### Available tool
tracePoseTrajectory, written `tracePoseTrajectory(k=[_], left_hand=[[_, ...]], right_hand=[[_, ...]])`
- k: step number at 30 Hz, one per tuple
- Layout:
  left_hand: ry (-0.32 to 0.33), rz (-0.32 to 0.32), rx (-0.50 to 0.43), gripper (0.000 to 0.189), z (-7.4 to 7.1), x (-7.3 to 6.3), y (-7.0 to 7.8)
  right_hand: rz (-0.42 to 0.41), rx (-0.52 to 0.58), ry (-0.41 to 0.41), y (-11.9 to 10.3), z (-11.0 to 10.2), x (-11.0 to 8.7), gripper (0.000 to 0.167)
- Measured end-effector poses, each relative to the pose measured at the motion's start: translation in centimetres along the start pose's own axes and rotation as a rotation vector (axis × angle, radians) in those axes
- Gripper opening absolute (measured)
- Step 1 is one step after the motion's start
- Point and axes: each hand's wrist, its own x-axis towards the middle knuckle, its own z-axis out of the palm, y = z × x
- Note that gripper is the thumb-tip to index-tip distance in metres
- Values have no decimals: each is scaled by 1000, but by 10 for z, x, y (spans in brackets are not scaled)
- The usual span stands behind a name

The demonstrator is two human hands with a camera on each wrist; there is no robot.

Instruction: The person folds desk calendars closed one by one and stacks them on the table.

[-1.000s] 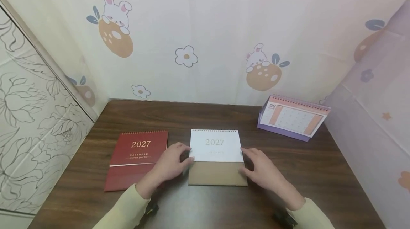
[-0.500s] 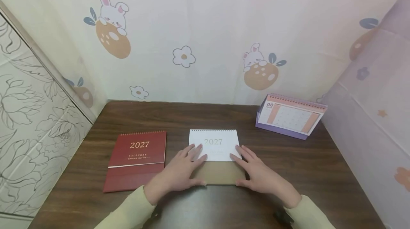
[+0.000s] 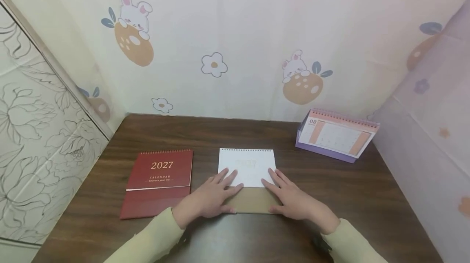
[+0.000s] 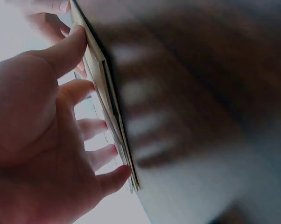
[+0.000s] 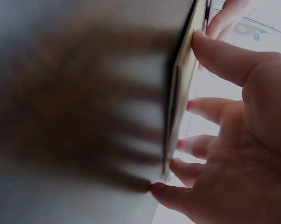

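Note:
A calendar (image 3: pixel 247 157) with a white "2027" cover and a tan lower panel (image 3: pixel 253 200) lies flat at mid-table. My left hand (image 3: pixel 216 196) rests on its left side, fingers spread over cover and panel, thumb near the front edge. Mirroring it, my right hand (image 3: pixel 293 198) touches the right side with straight, spread fingers. In the left wrist view the thumb and fingertips of the left hand (image 4: pixel 42 126) press the calendar's thin layered edge (image 4: pixel 99 74). The right wrist view has the right hand (image 5: pixel 238 135) with its thumb on the tan board (image 5: pixel 185 60).
To the left lies a red 2027 calendar (image 3: pixel 161 173), close to the left forearm. A purple-based desk calendar (image 3: pixel 337 134) stands tented at the back right. The dark wooden table (image 3: pixel 227 238) ends at a printed curtain (image 3: pixel 246 42) behind.
Both hands have moved inward from the white calendar's side edges onto its top, fingers spreading. The calendar stays in about the same place.

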Motion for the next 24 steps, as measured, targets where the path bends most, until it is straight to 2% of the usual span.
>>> tracePoseTrajectory(k=[5, 14, 17, 21, 24], left_hand=[[-38, 10, -11, 73, -5, 0, 0], [-16, -15, -34, 73, -5, 2, 0], [43, -22, -36, 67, -6, 4, 1], [147, -51, -50, 54, -12, 6, -2], [217, -122, -69, 44, -16, 8, -7]], right_hand=[[15, -16, -7, -4, -1, 1, 76], [8, -65, -9, -5, -4, 4, 75], [10, -73, 24, -2, -5, 4, 69], [55, -106, 137, 1, -8, 4, 53], [132, -96, 217, 5, -11, 6, 40]])
